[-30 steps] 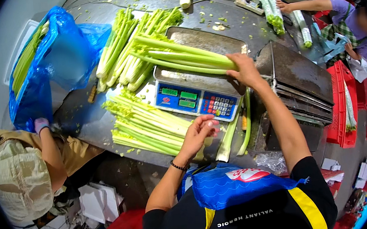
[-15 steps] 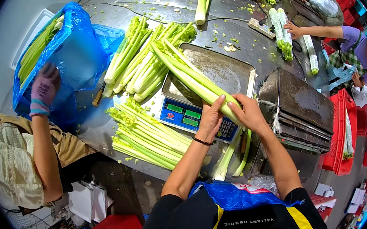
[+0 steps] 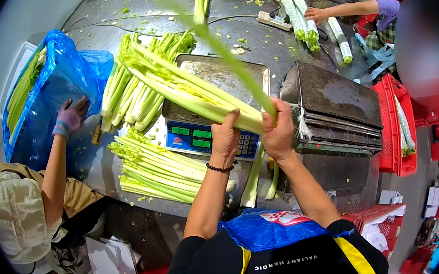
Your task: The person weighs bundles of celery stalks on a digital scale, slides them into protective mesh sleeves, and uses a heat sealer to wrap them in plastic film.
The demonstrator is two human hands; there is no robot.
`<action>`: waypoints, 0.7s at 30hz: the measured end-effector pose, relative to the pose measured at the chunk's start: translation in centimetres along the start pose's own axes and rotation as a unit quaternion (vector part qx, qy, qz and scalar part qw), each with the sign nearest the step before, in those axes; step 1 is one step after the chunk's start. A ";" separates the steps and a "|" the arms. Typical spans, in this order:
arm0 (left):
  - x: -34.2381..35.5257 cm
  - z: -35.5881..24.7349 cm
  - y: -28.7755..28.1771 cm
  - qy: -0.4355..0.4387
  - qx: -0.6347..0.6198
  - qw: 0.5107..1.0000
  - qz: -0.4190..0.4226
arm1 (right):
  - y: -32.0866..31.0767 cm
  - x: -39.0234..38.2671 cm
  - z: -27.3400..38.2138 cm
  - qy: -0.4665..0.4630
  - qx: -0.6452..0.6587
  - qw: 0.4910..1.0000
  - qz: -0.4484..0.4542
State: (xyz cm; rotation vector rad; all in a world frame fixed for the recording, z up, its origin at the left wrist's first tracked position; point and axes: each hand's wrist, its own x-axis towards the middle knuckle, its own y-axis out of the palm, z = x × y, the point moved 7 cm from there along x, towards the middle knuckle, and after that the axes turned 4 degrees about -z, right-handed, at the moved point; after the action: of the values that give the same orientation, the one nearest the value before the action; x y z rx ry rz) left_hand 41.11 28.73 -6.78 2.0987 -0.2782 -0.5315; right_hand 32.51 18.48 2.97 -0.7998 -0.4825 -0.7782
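Beneath the grip, a wet steel tabletop [image 3: 253,52] is seen, carrying two heaps of celery: one pile [image 3: 152,166] lies just left of the grip, another [image 3: 133,92] farther left and beyond. A metal weighing scale [image 3: 203,133] sits directly under the hands. The celery bunch [image 3: 187,89] is held aloft over the scale tray, its base clenched by the left hand [image 3: 225,136]; a single stalk [image 3: 220,50] is grasped by the right hand [image 3: 278,133]. Weighing appears unfinished, since the bunch is not yet resting on the tray and both heaps remain.
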 end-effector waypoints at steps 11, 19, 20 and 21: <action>3.9 0.8 -4.4 0.010 0.037 0.999 -0.021 | -9.9 -1.7 -1.3 0.251 0.126 0.953 -0.117; 7.1 7.1 -3.9 0.064 0.113 0.984 -0.120 | -6.7 -14.4 -5.3 0.329 -0.021 0.944 0.011; 6.9 6.8 -3.4 0.050 0.171 0.976 -0.125 | -6.9 -15.1 -5.1 0.310 -0.030 0.950 0.011; 7.2 6.8 -3.4 0.041 0.185 0.973 -0.134 | -6.9 -15.2 -4.7 0.278 -0.038 0.960 0.014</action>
State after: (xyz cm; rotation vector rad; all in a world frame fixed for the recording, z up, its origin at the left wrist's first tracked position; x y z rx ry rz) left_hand 44.19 22.77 -14.80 2.5353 -0.0461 -0.5825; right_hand 18.09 18.21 -6.60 -0.6200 0.0638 -0.9556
